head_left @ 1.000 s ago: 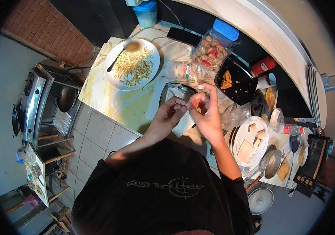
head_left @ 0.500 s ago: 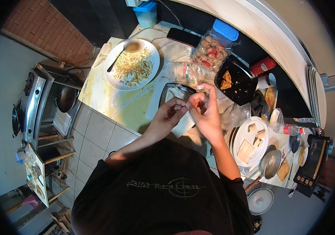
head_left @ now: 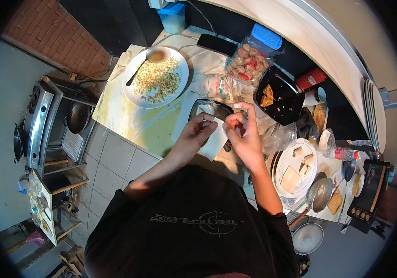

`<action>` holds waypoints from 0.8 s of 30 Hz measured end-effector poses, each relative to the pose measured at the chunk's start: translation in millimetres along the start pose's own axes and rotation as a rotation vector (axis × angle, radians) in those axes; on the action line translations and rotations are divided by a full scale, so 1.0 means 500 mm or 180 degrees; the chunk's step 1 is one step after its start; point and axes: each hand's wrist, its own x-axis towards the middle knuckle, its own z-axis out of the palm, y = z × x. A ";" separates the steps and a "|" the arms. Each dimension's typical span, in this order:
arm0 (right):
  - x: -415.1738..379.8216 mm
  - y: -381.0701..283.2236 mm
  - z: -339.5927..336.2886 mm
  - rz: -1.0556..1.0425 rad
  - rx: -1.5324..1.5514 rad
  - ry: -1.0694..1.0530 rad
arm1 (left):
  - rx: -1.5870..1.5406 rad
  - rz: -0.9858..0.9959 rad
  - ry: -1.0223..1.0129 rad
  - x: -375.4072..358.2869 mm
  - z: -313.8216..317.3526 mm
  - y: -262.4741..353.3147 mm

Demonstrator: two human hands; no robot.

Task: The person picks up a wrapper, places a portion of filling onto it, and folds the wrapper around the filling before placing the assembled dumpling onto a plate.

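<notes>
A thin, pale pastry wrapper (head_left: 214,142) hangs between my hands, its upper edge pinched at both corners. My left hand (head_left: 194,136) closes thumb and fingers on the left corner. On the right corner, my right hand (head_left: 245,136) pinches with thumb and forefinger, and another finger with something white at its tip sticks up. Right behind the wrapper sits a dark tray (head_left: 197,107) with whitish stuff in it, partly covered by my hands. Farther back on the left, a white plate (head_left: 131,95) bears finely chopped vegetables (head_left: 159,78) and a spoon (head_left: 139,69).
A black bowl (head_left: 284,104) with fried pieces stands to the right, beside a bag of reddish round items (head_left: 249,62). Nearer, a white plate (head_left: 306,185) carries folded pale pieces. A pan (head_left: 321,194), a plastic bottle (head_left: 342,153) and a stove (head_left: 41,125) are also around.
My hands have drawn slightly apart, the left one moving a little left. The wrapper now shows spread wider between them, and more of the dark tray is visible.
</notes>
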 end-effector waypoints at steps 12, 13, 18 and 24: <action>0.010 0.002 -0.001 -0.0210 -0.0055 0.0058 | 0.0222 -0.0244 -0.0591 -0.006 -0.002 0.005; 0.010 0.000 0.001 -0.0202 0.0083 0.0149 | 0.0224 -0.0242 -0.0589 -0.007 -0.002 0.012; -0.007 -0.002 -0.004 -0.0298 0.0114 0.0266 | -0.1642 -0.0387 0.0113 -0.003 0.004 0.029; -0.026 0.006 0.009 -0.0162 0.0125 0.0136 | -0.1773 -0.0155 -0.0068 0.003 -0.001 -0.007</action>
